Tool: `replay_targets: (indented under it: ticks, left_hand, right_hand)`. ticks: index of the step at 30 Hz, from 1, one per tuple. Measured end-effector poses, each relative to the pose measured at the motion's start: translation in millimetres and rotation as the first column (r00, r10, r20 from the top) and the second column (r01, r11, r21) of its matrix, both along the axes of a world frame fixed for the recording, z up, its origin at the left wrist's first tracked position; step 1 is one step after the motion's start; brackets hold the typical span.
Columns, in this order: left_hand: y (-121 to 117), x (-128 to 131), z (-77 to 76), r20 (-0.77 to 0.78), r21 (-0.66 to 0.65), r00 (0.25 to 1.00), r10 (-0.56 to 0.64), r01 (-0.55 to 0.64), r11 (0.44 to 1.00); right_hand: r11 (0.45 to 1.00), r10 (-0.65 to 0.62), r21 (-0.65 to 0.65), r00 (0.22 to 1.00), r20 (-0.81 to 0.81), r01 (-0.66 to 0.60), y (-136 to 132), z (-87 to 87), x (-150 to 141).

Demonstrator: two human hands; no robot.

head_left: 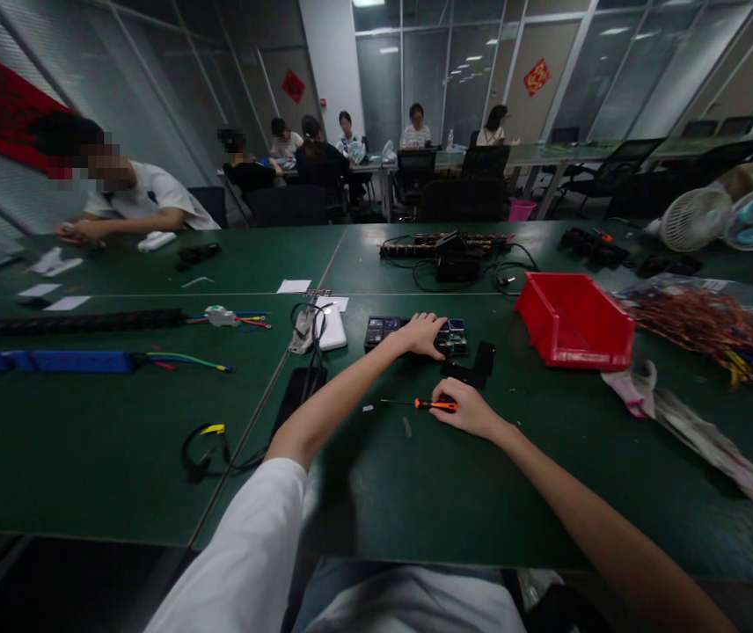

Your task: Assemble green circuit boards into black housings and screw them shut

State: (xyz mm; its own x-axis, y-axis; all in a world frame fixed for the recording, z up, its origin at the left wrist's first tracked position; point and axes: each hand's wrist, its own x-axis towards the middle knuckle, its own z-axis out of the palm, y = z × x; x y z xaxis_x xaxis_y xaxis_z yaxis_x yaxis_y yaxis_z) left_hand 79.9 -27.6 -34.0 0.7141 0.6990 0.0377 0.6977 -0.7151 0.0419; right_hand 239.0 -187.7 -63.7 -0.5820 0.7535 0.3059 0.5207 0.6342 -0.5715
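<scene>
My left hand lies with fingers spread over a black electronic device, a row of small modules whose middle it covers. Nearer to me, my right hand is closed around the orange and black handle of a screwdriver. The shaft points left, just above the table. Two flat black pieces lie on the table to the right of the device. Small pale scraps are scattered near the screwdriver's tip.
A red bin stands at the right, with copper-coloured wire bundles beyond it and a glove before it. Left lie a white power bank, black cables and blue strips. Another person sits across the table.
</scene>
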Motion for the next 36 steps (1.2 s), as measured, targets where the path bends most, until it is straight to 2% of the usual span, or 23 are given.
replay_targets:
  ticks: [7, 12, 18, 22, 24, 27, 30, 33, 36]
  left_hand:
    - [-15, 0, 8.0, 0.042, 0.012, 0.999, -0.002, 0.002, 1.000]
    - [-36, -1, 17.6, 0.078, -0.002, 0.997, -0.015, 0.015, 1.000]
    - [-65, 0, 20.8, 0.088, -0.002, 0.995, -0.050, 0.050, 0.999]
    - [-84, -1, 25.3, 0.096, 0.015, 0.994, -0.059, 0.058, 0.998]
    - [-92, -3, 27.1, 0.085, 0.015, 0.994, -0.061, 0.060, 0.998]
    - [-104, -7, 27.1, 0.062, 0.004, 0.995, -0.082, 0.082, 0.997]
    - [-115, -13, 24.2, 0.061, -0.018, 0.994, -0.090, 0.091, 0.996]
    - [-128, -21, 20.0, 0.075, -0.039, 0.996, -0.057, 0.060, 0.997]
    - [-138, -31, 15.2, 0.086, -0.057, 0.996, -0.032, 0.037, 0.998]
  right_hand:
    - [1.000, 0.001, -0.007, 1.000, -0.007, -0.001, 0, 0.8, 0]
    - [1.000, 0.024, 0.013, 1.000, -0.004, -0.024, -1, 1.9, -1]
    - [0.994, 0.098, 0.053, 0.995, 0.028, -0.099, -5, 1.8, -3]
    - [0.970, 0.191, 0.152, 0.982, 0.010, -0.190, -16, 5.3, -7]
    - [0.956, 0.206, 0.218, 0.978, -0.020, -0.197, -24, 5.2, -8]
    - [0.948, 0.099, 0.314, 0.985, -0.142, -0.050, -31, 2.8, -6]
    - [0.912, -0.122, 0.327, 0.926, -0.357, 0.247, -26, 3.9, 1]
    - [0.868, -0.352, 0.176, 0.826, -0.440, 0.464, -12, 9.3, 8]
    - [0.855, -0.465, 0.031, 0.792, -0.395, 0.518, 2, 9.8, 12]
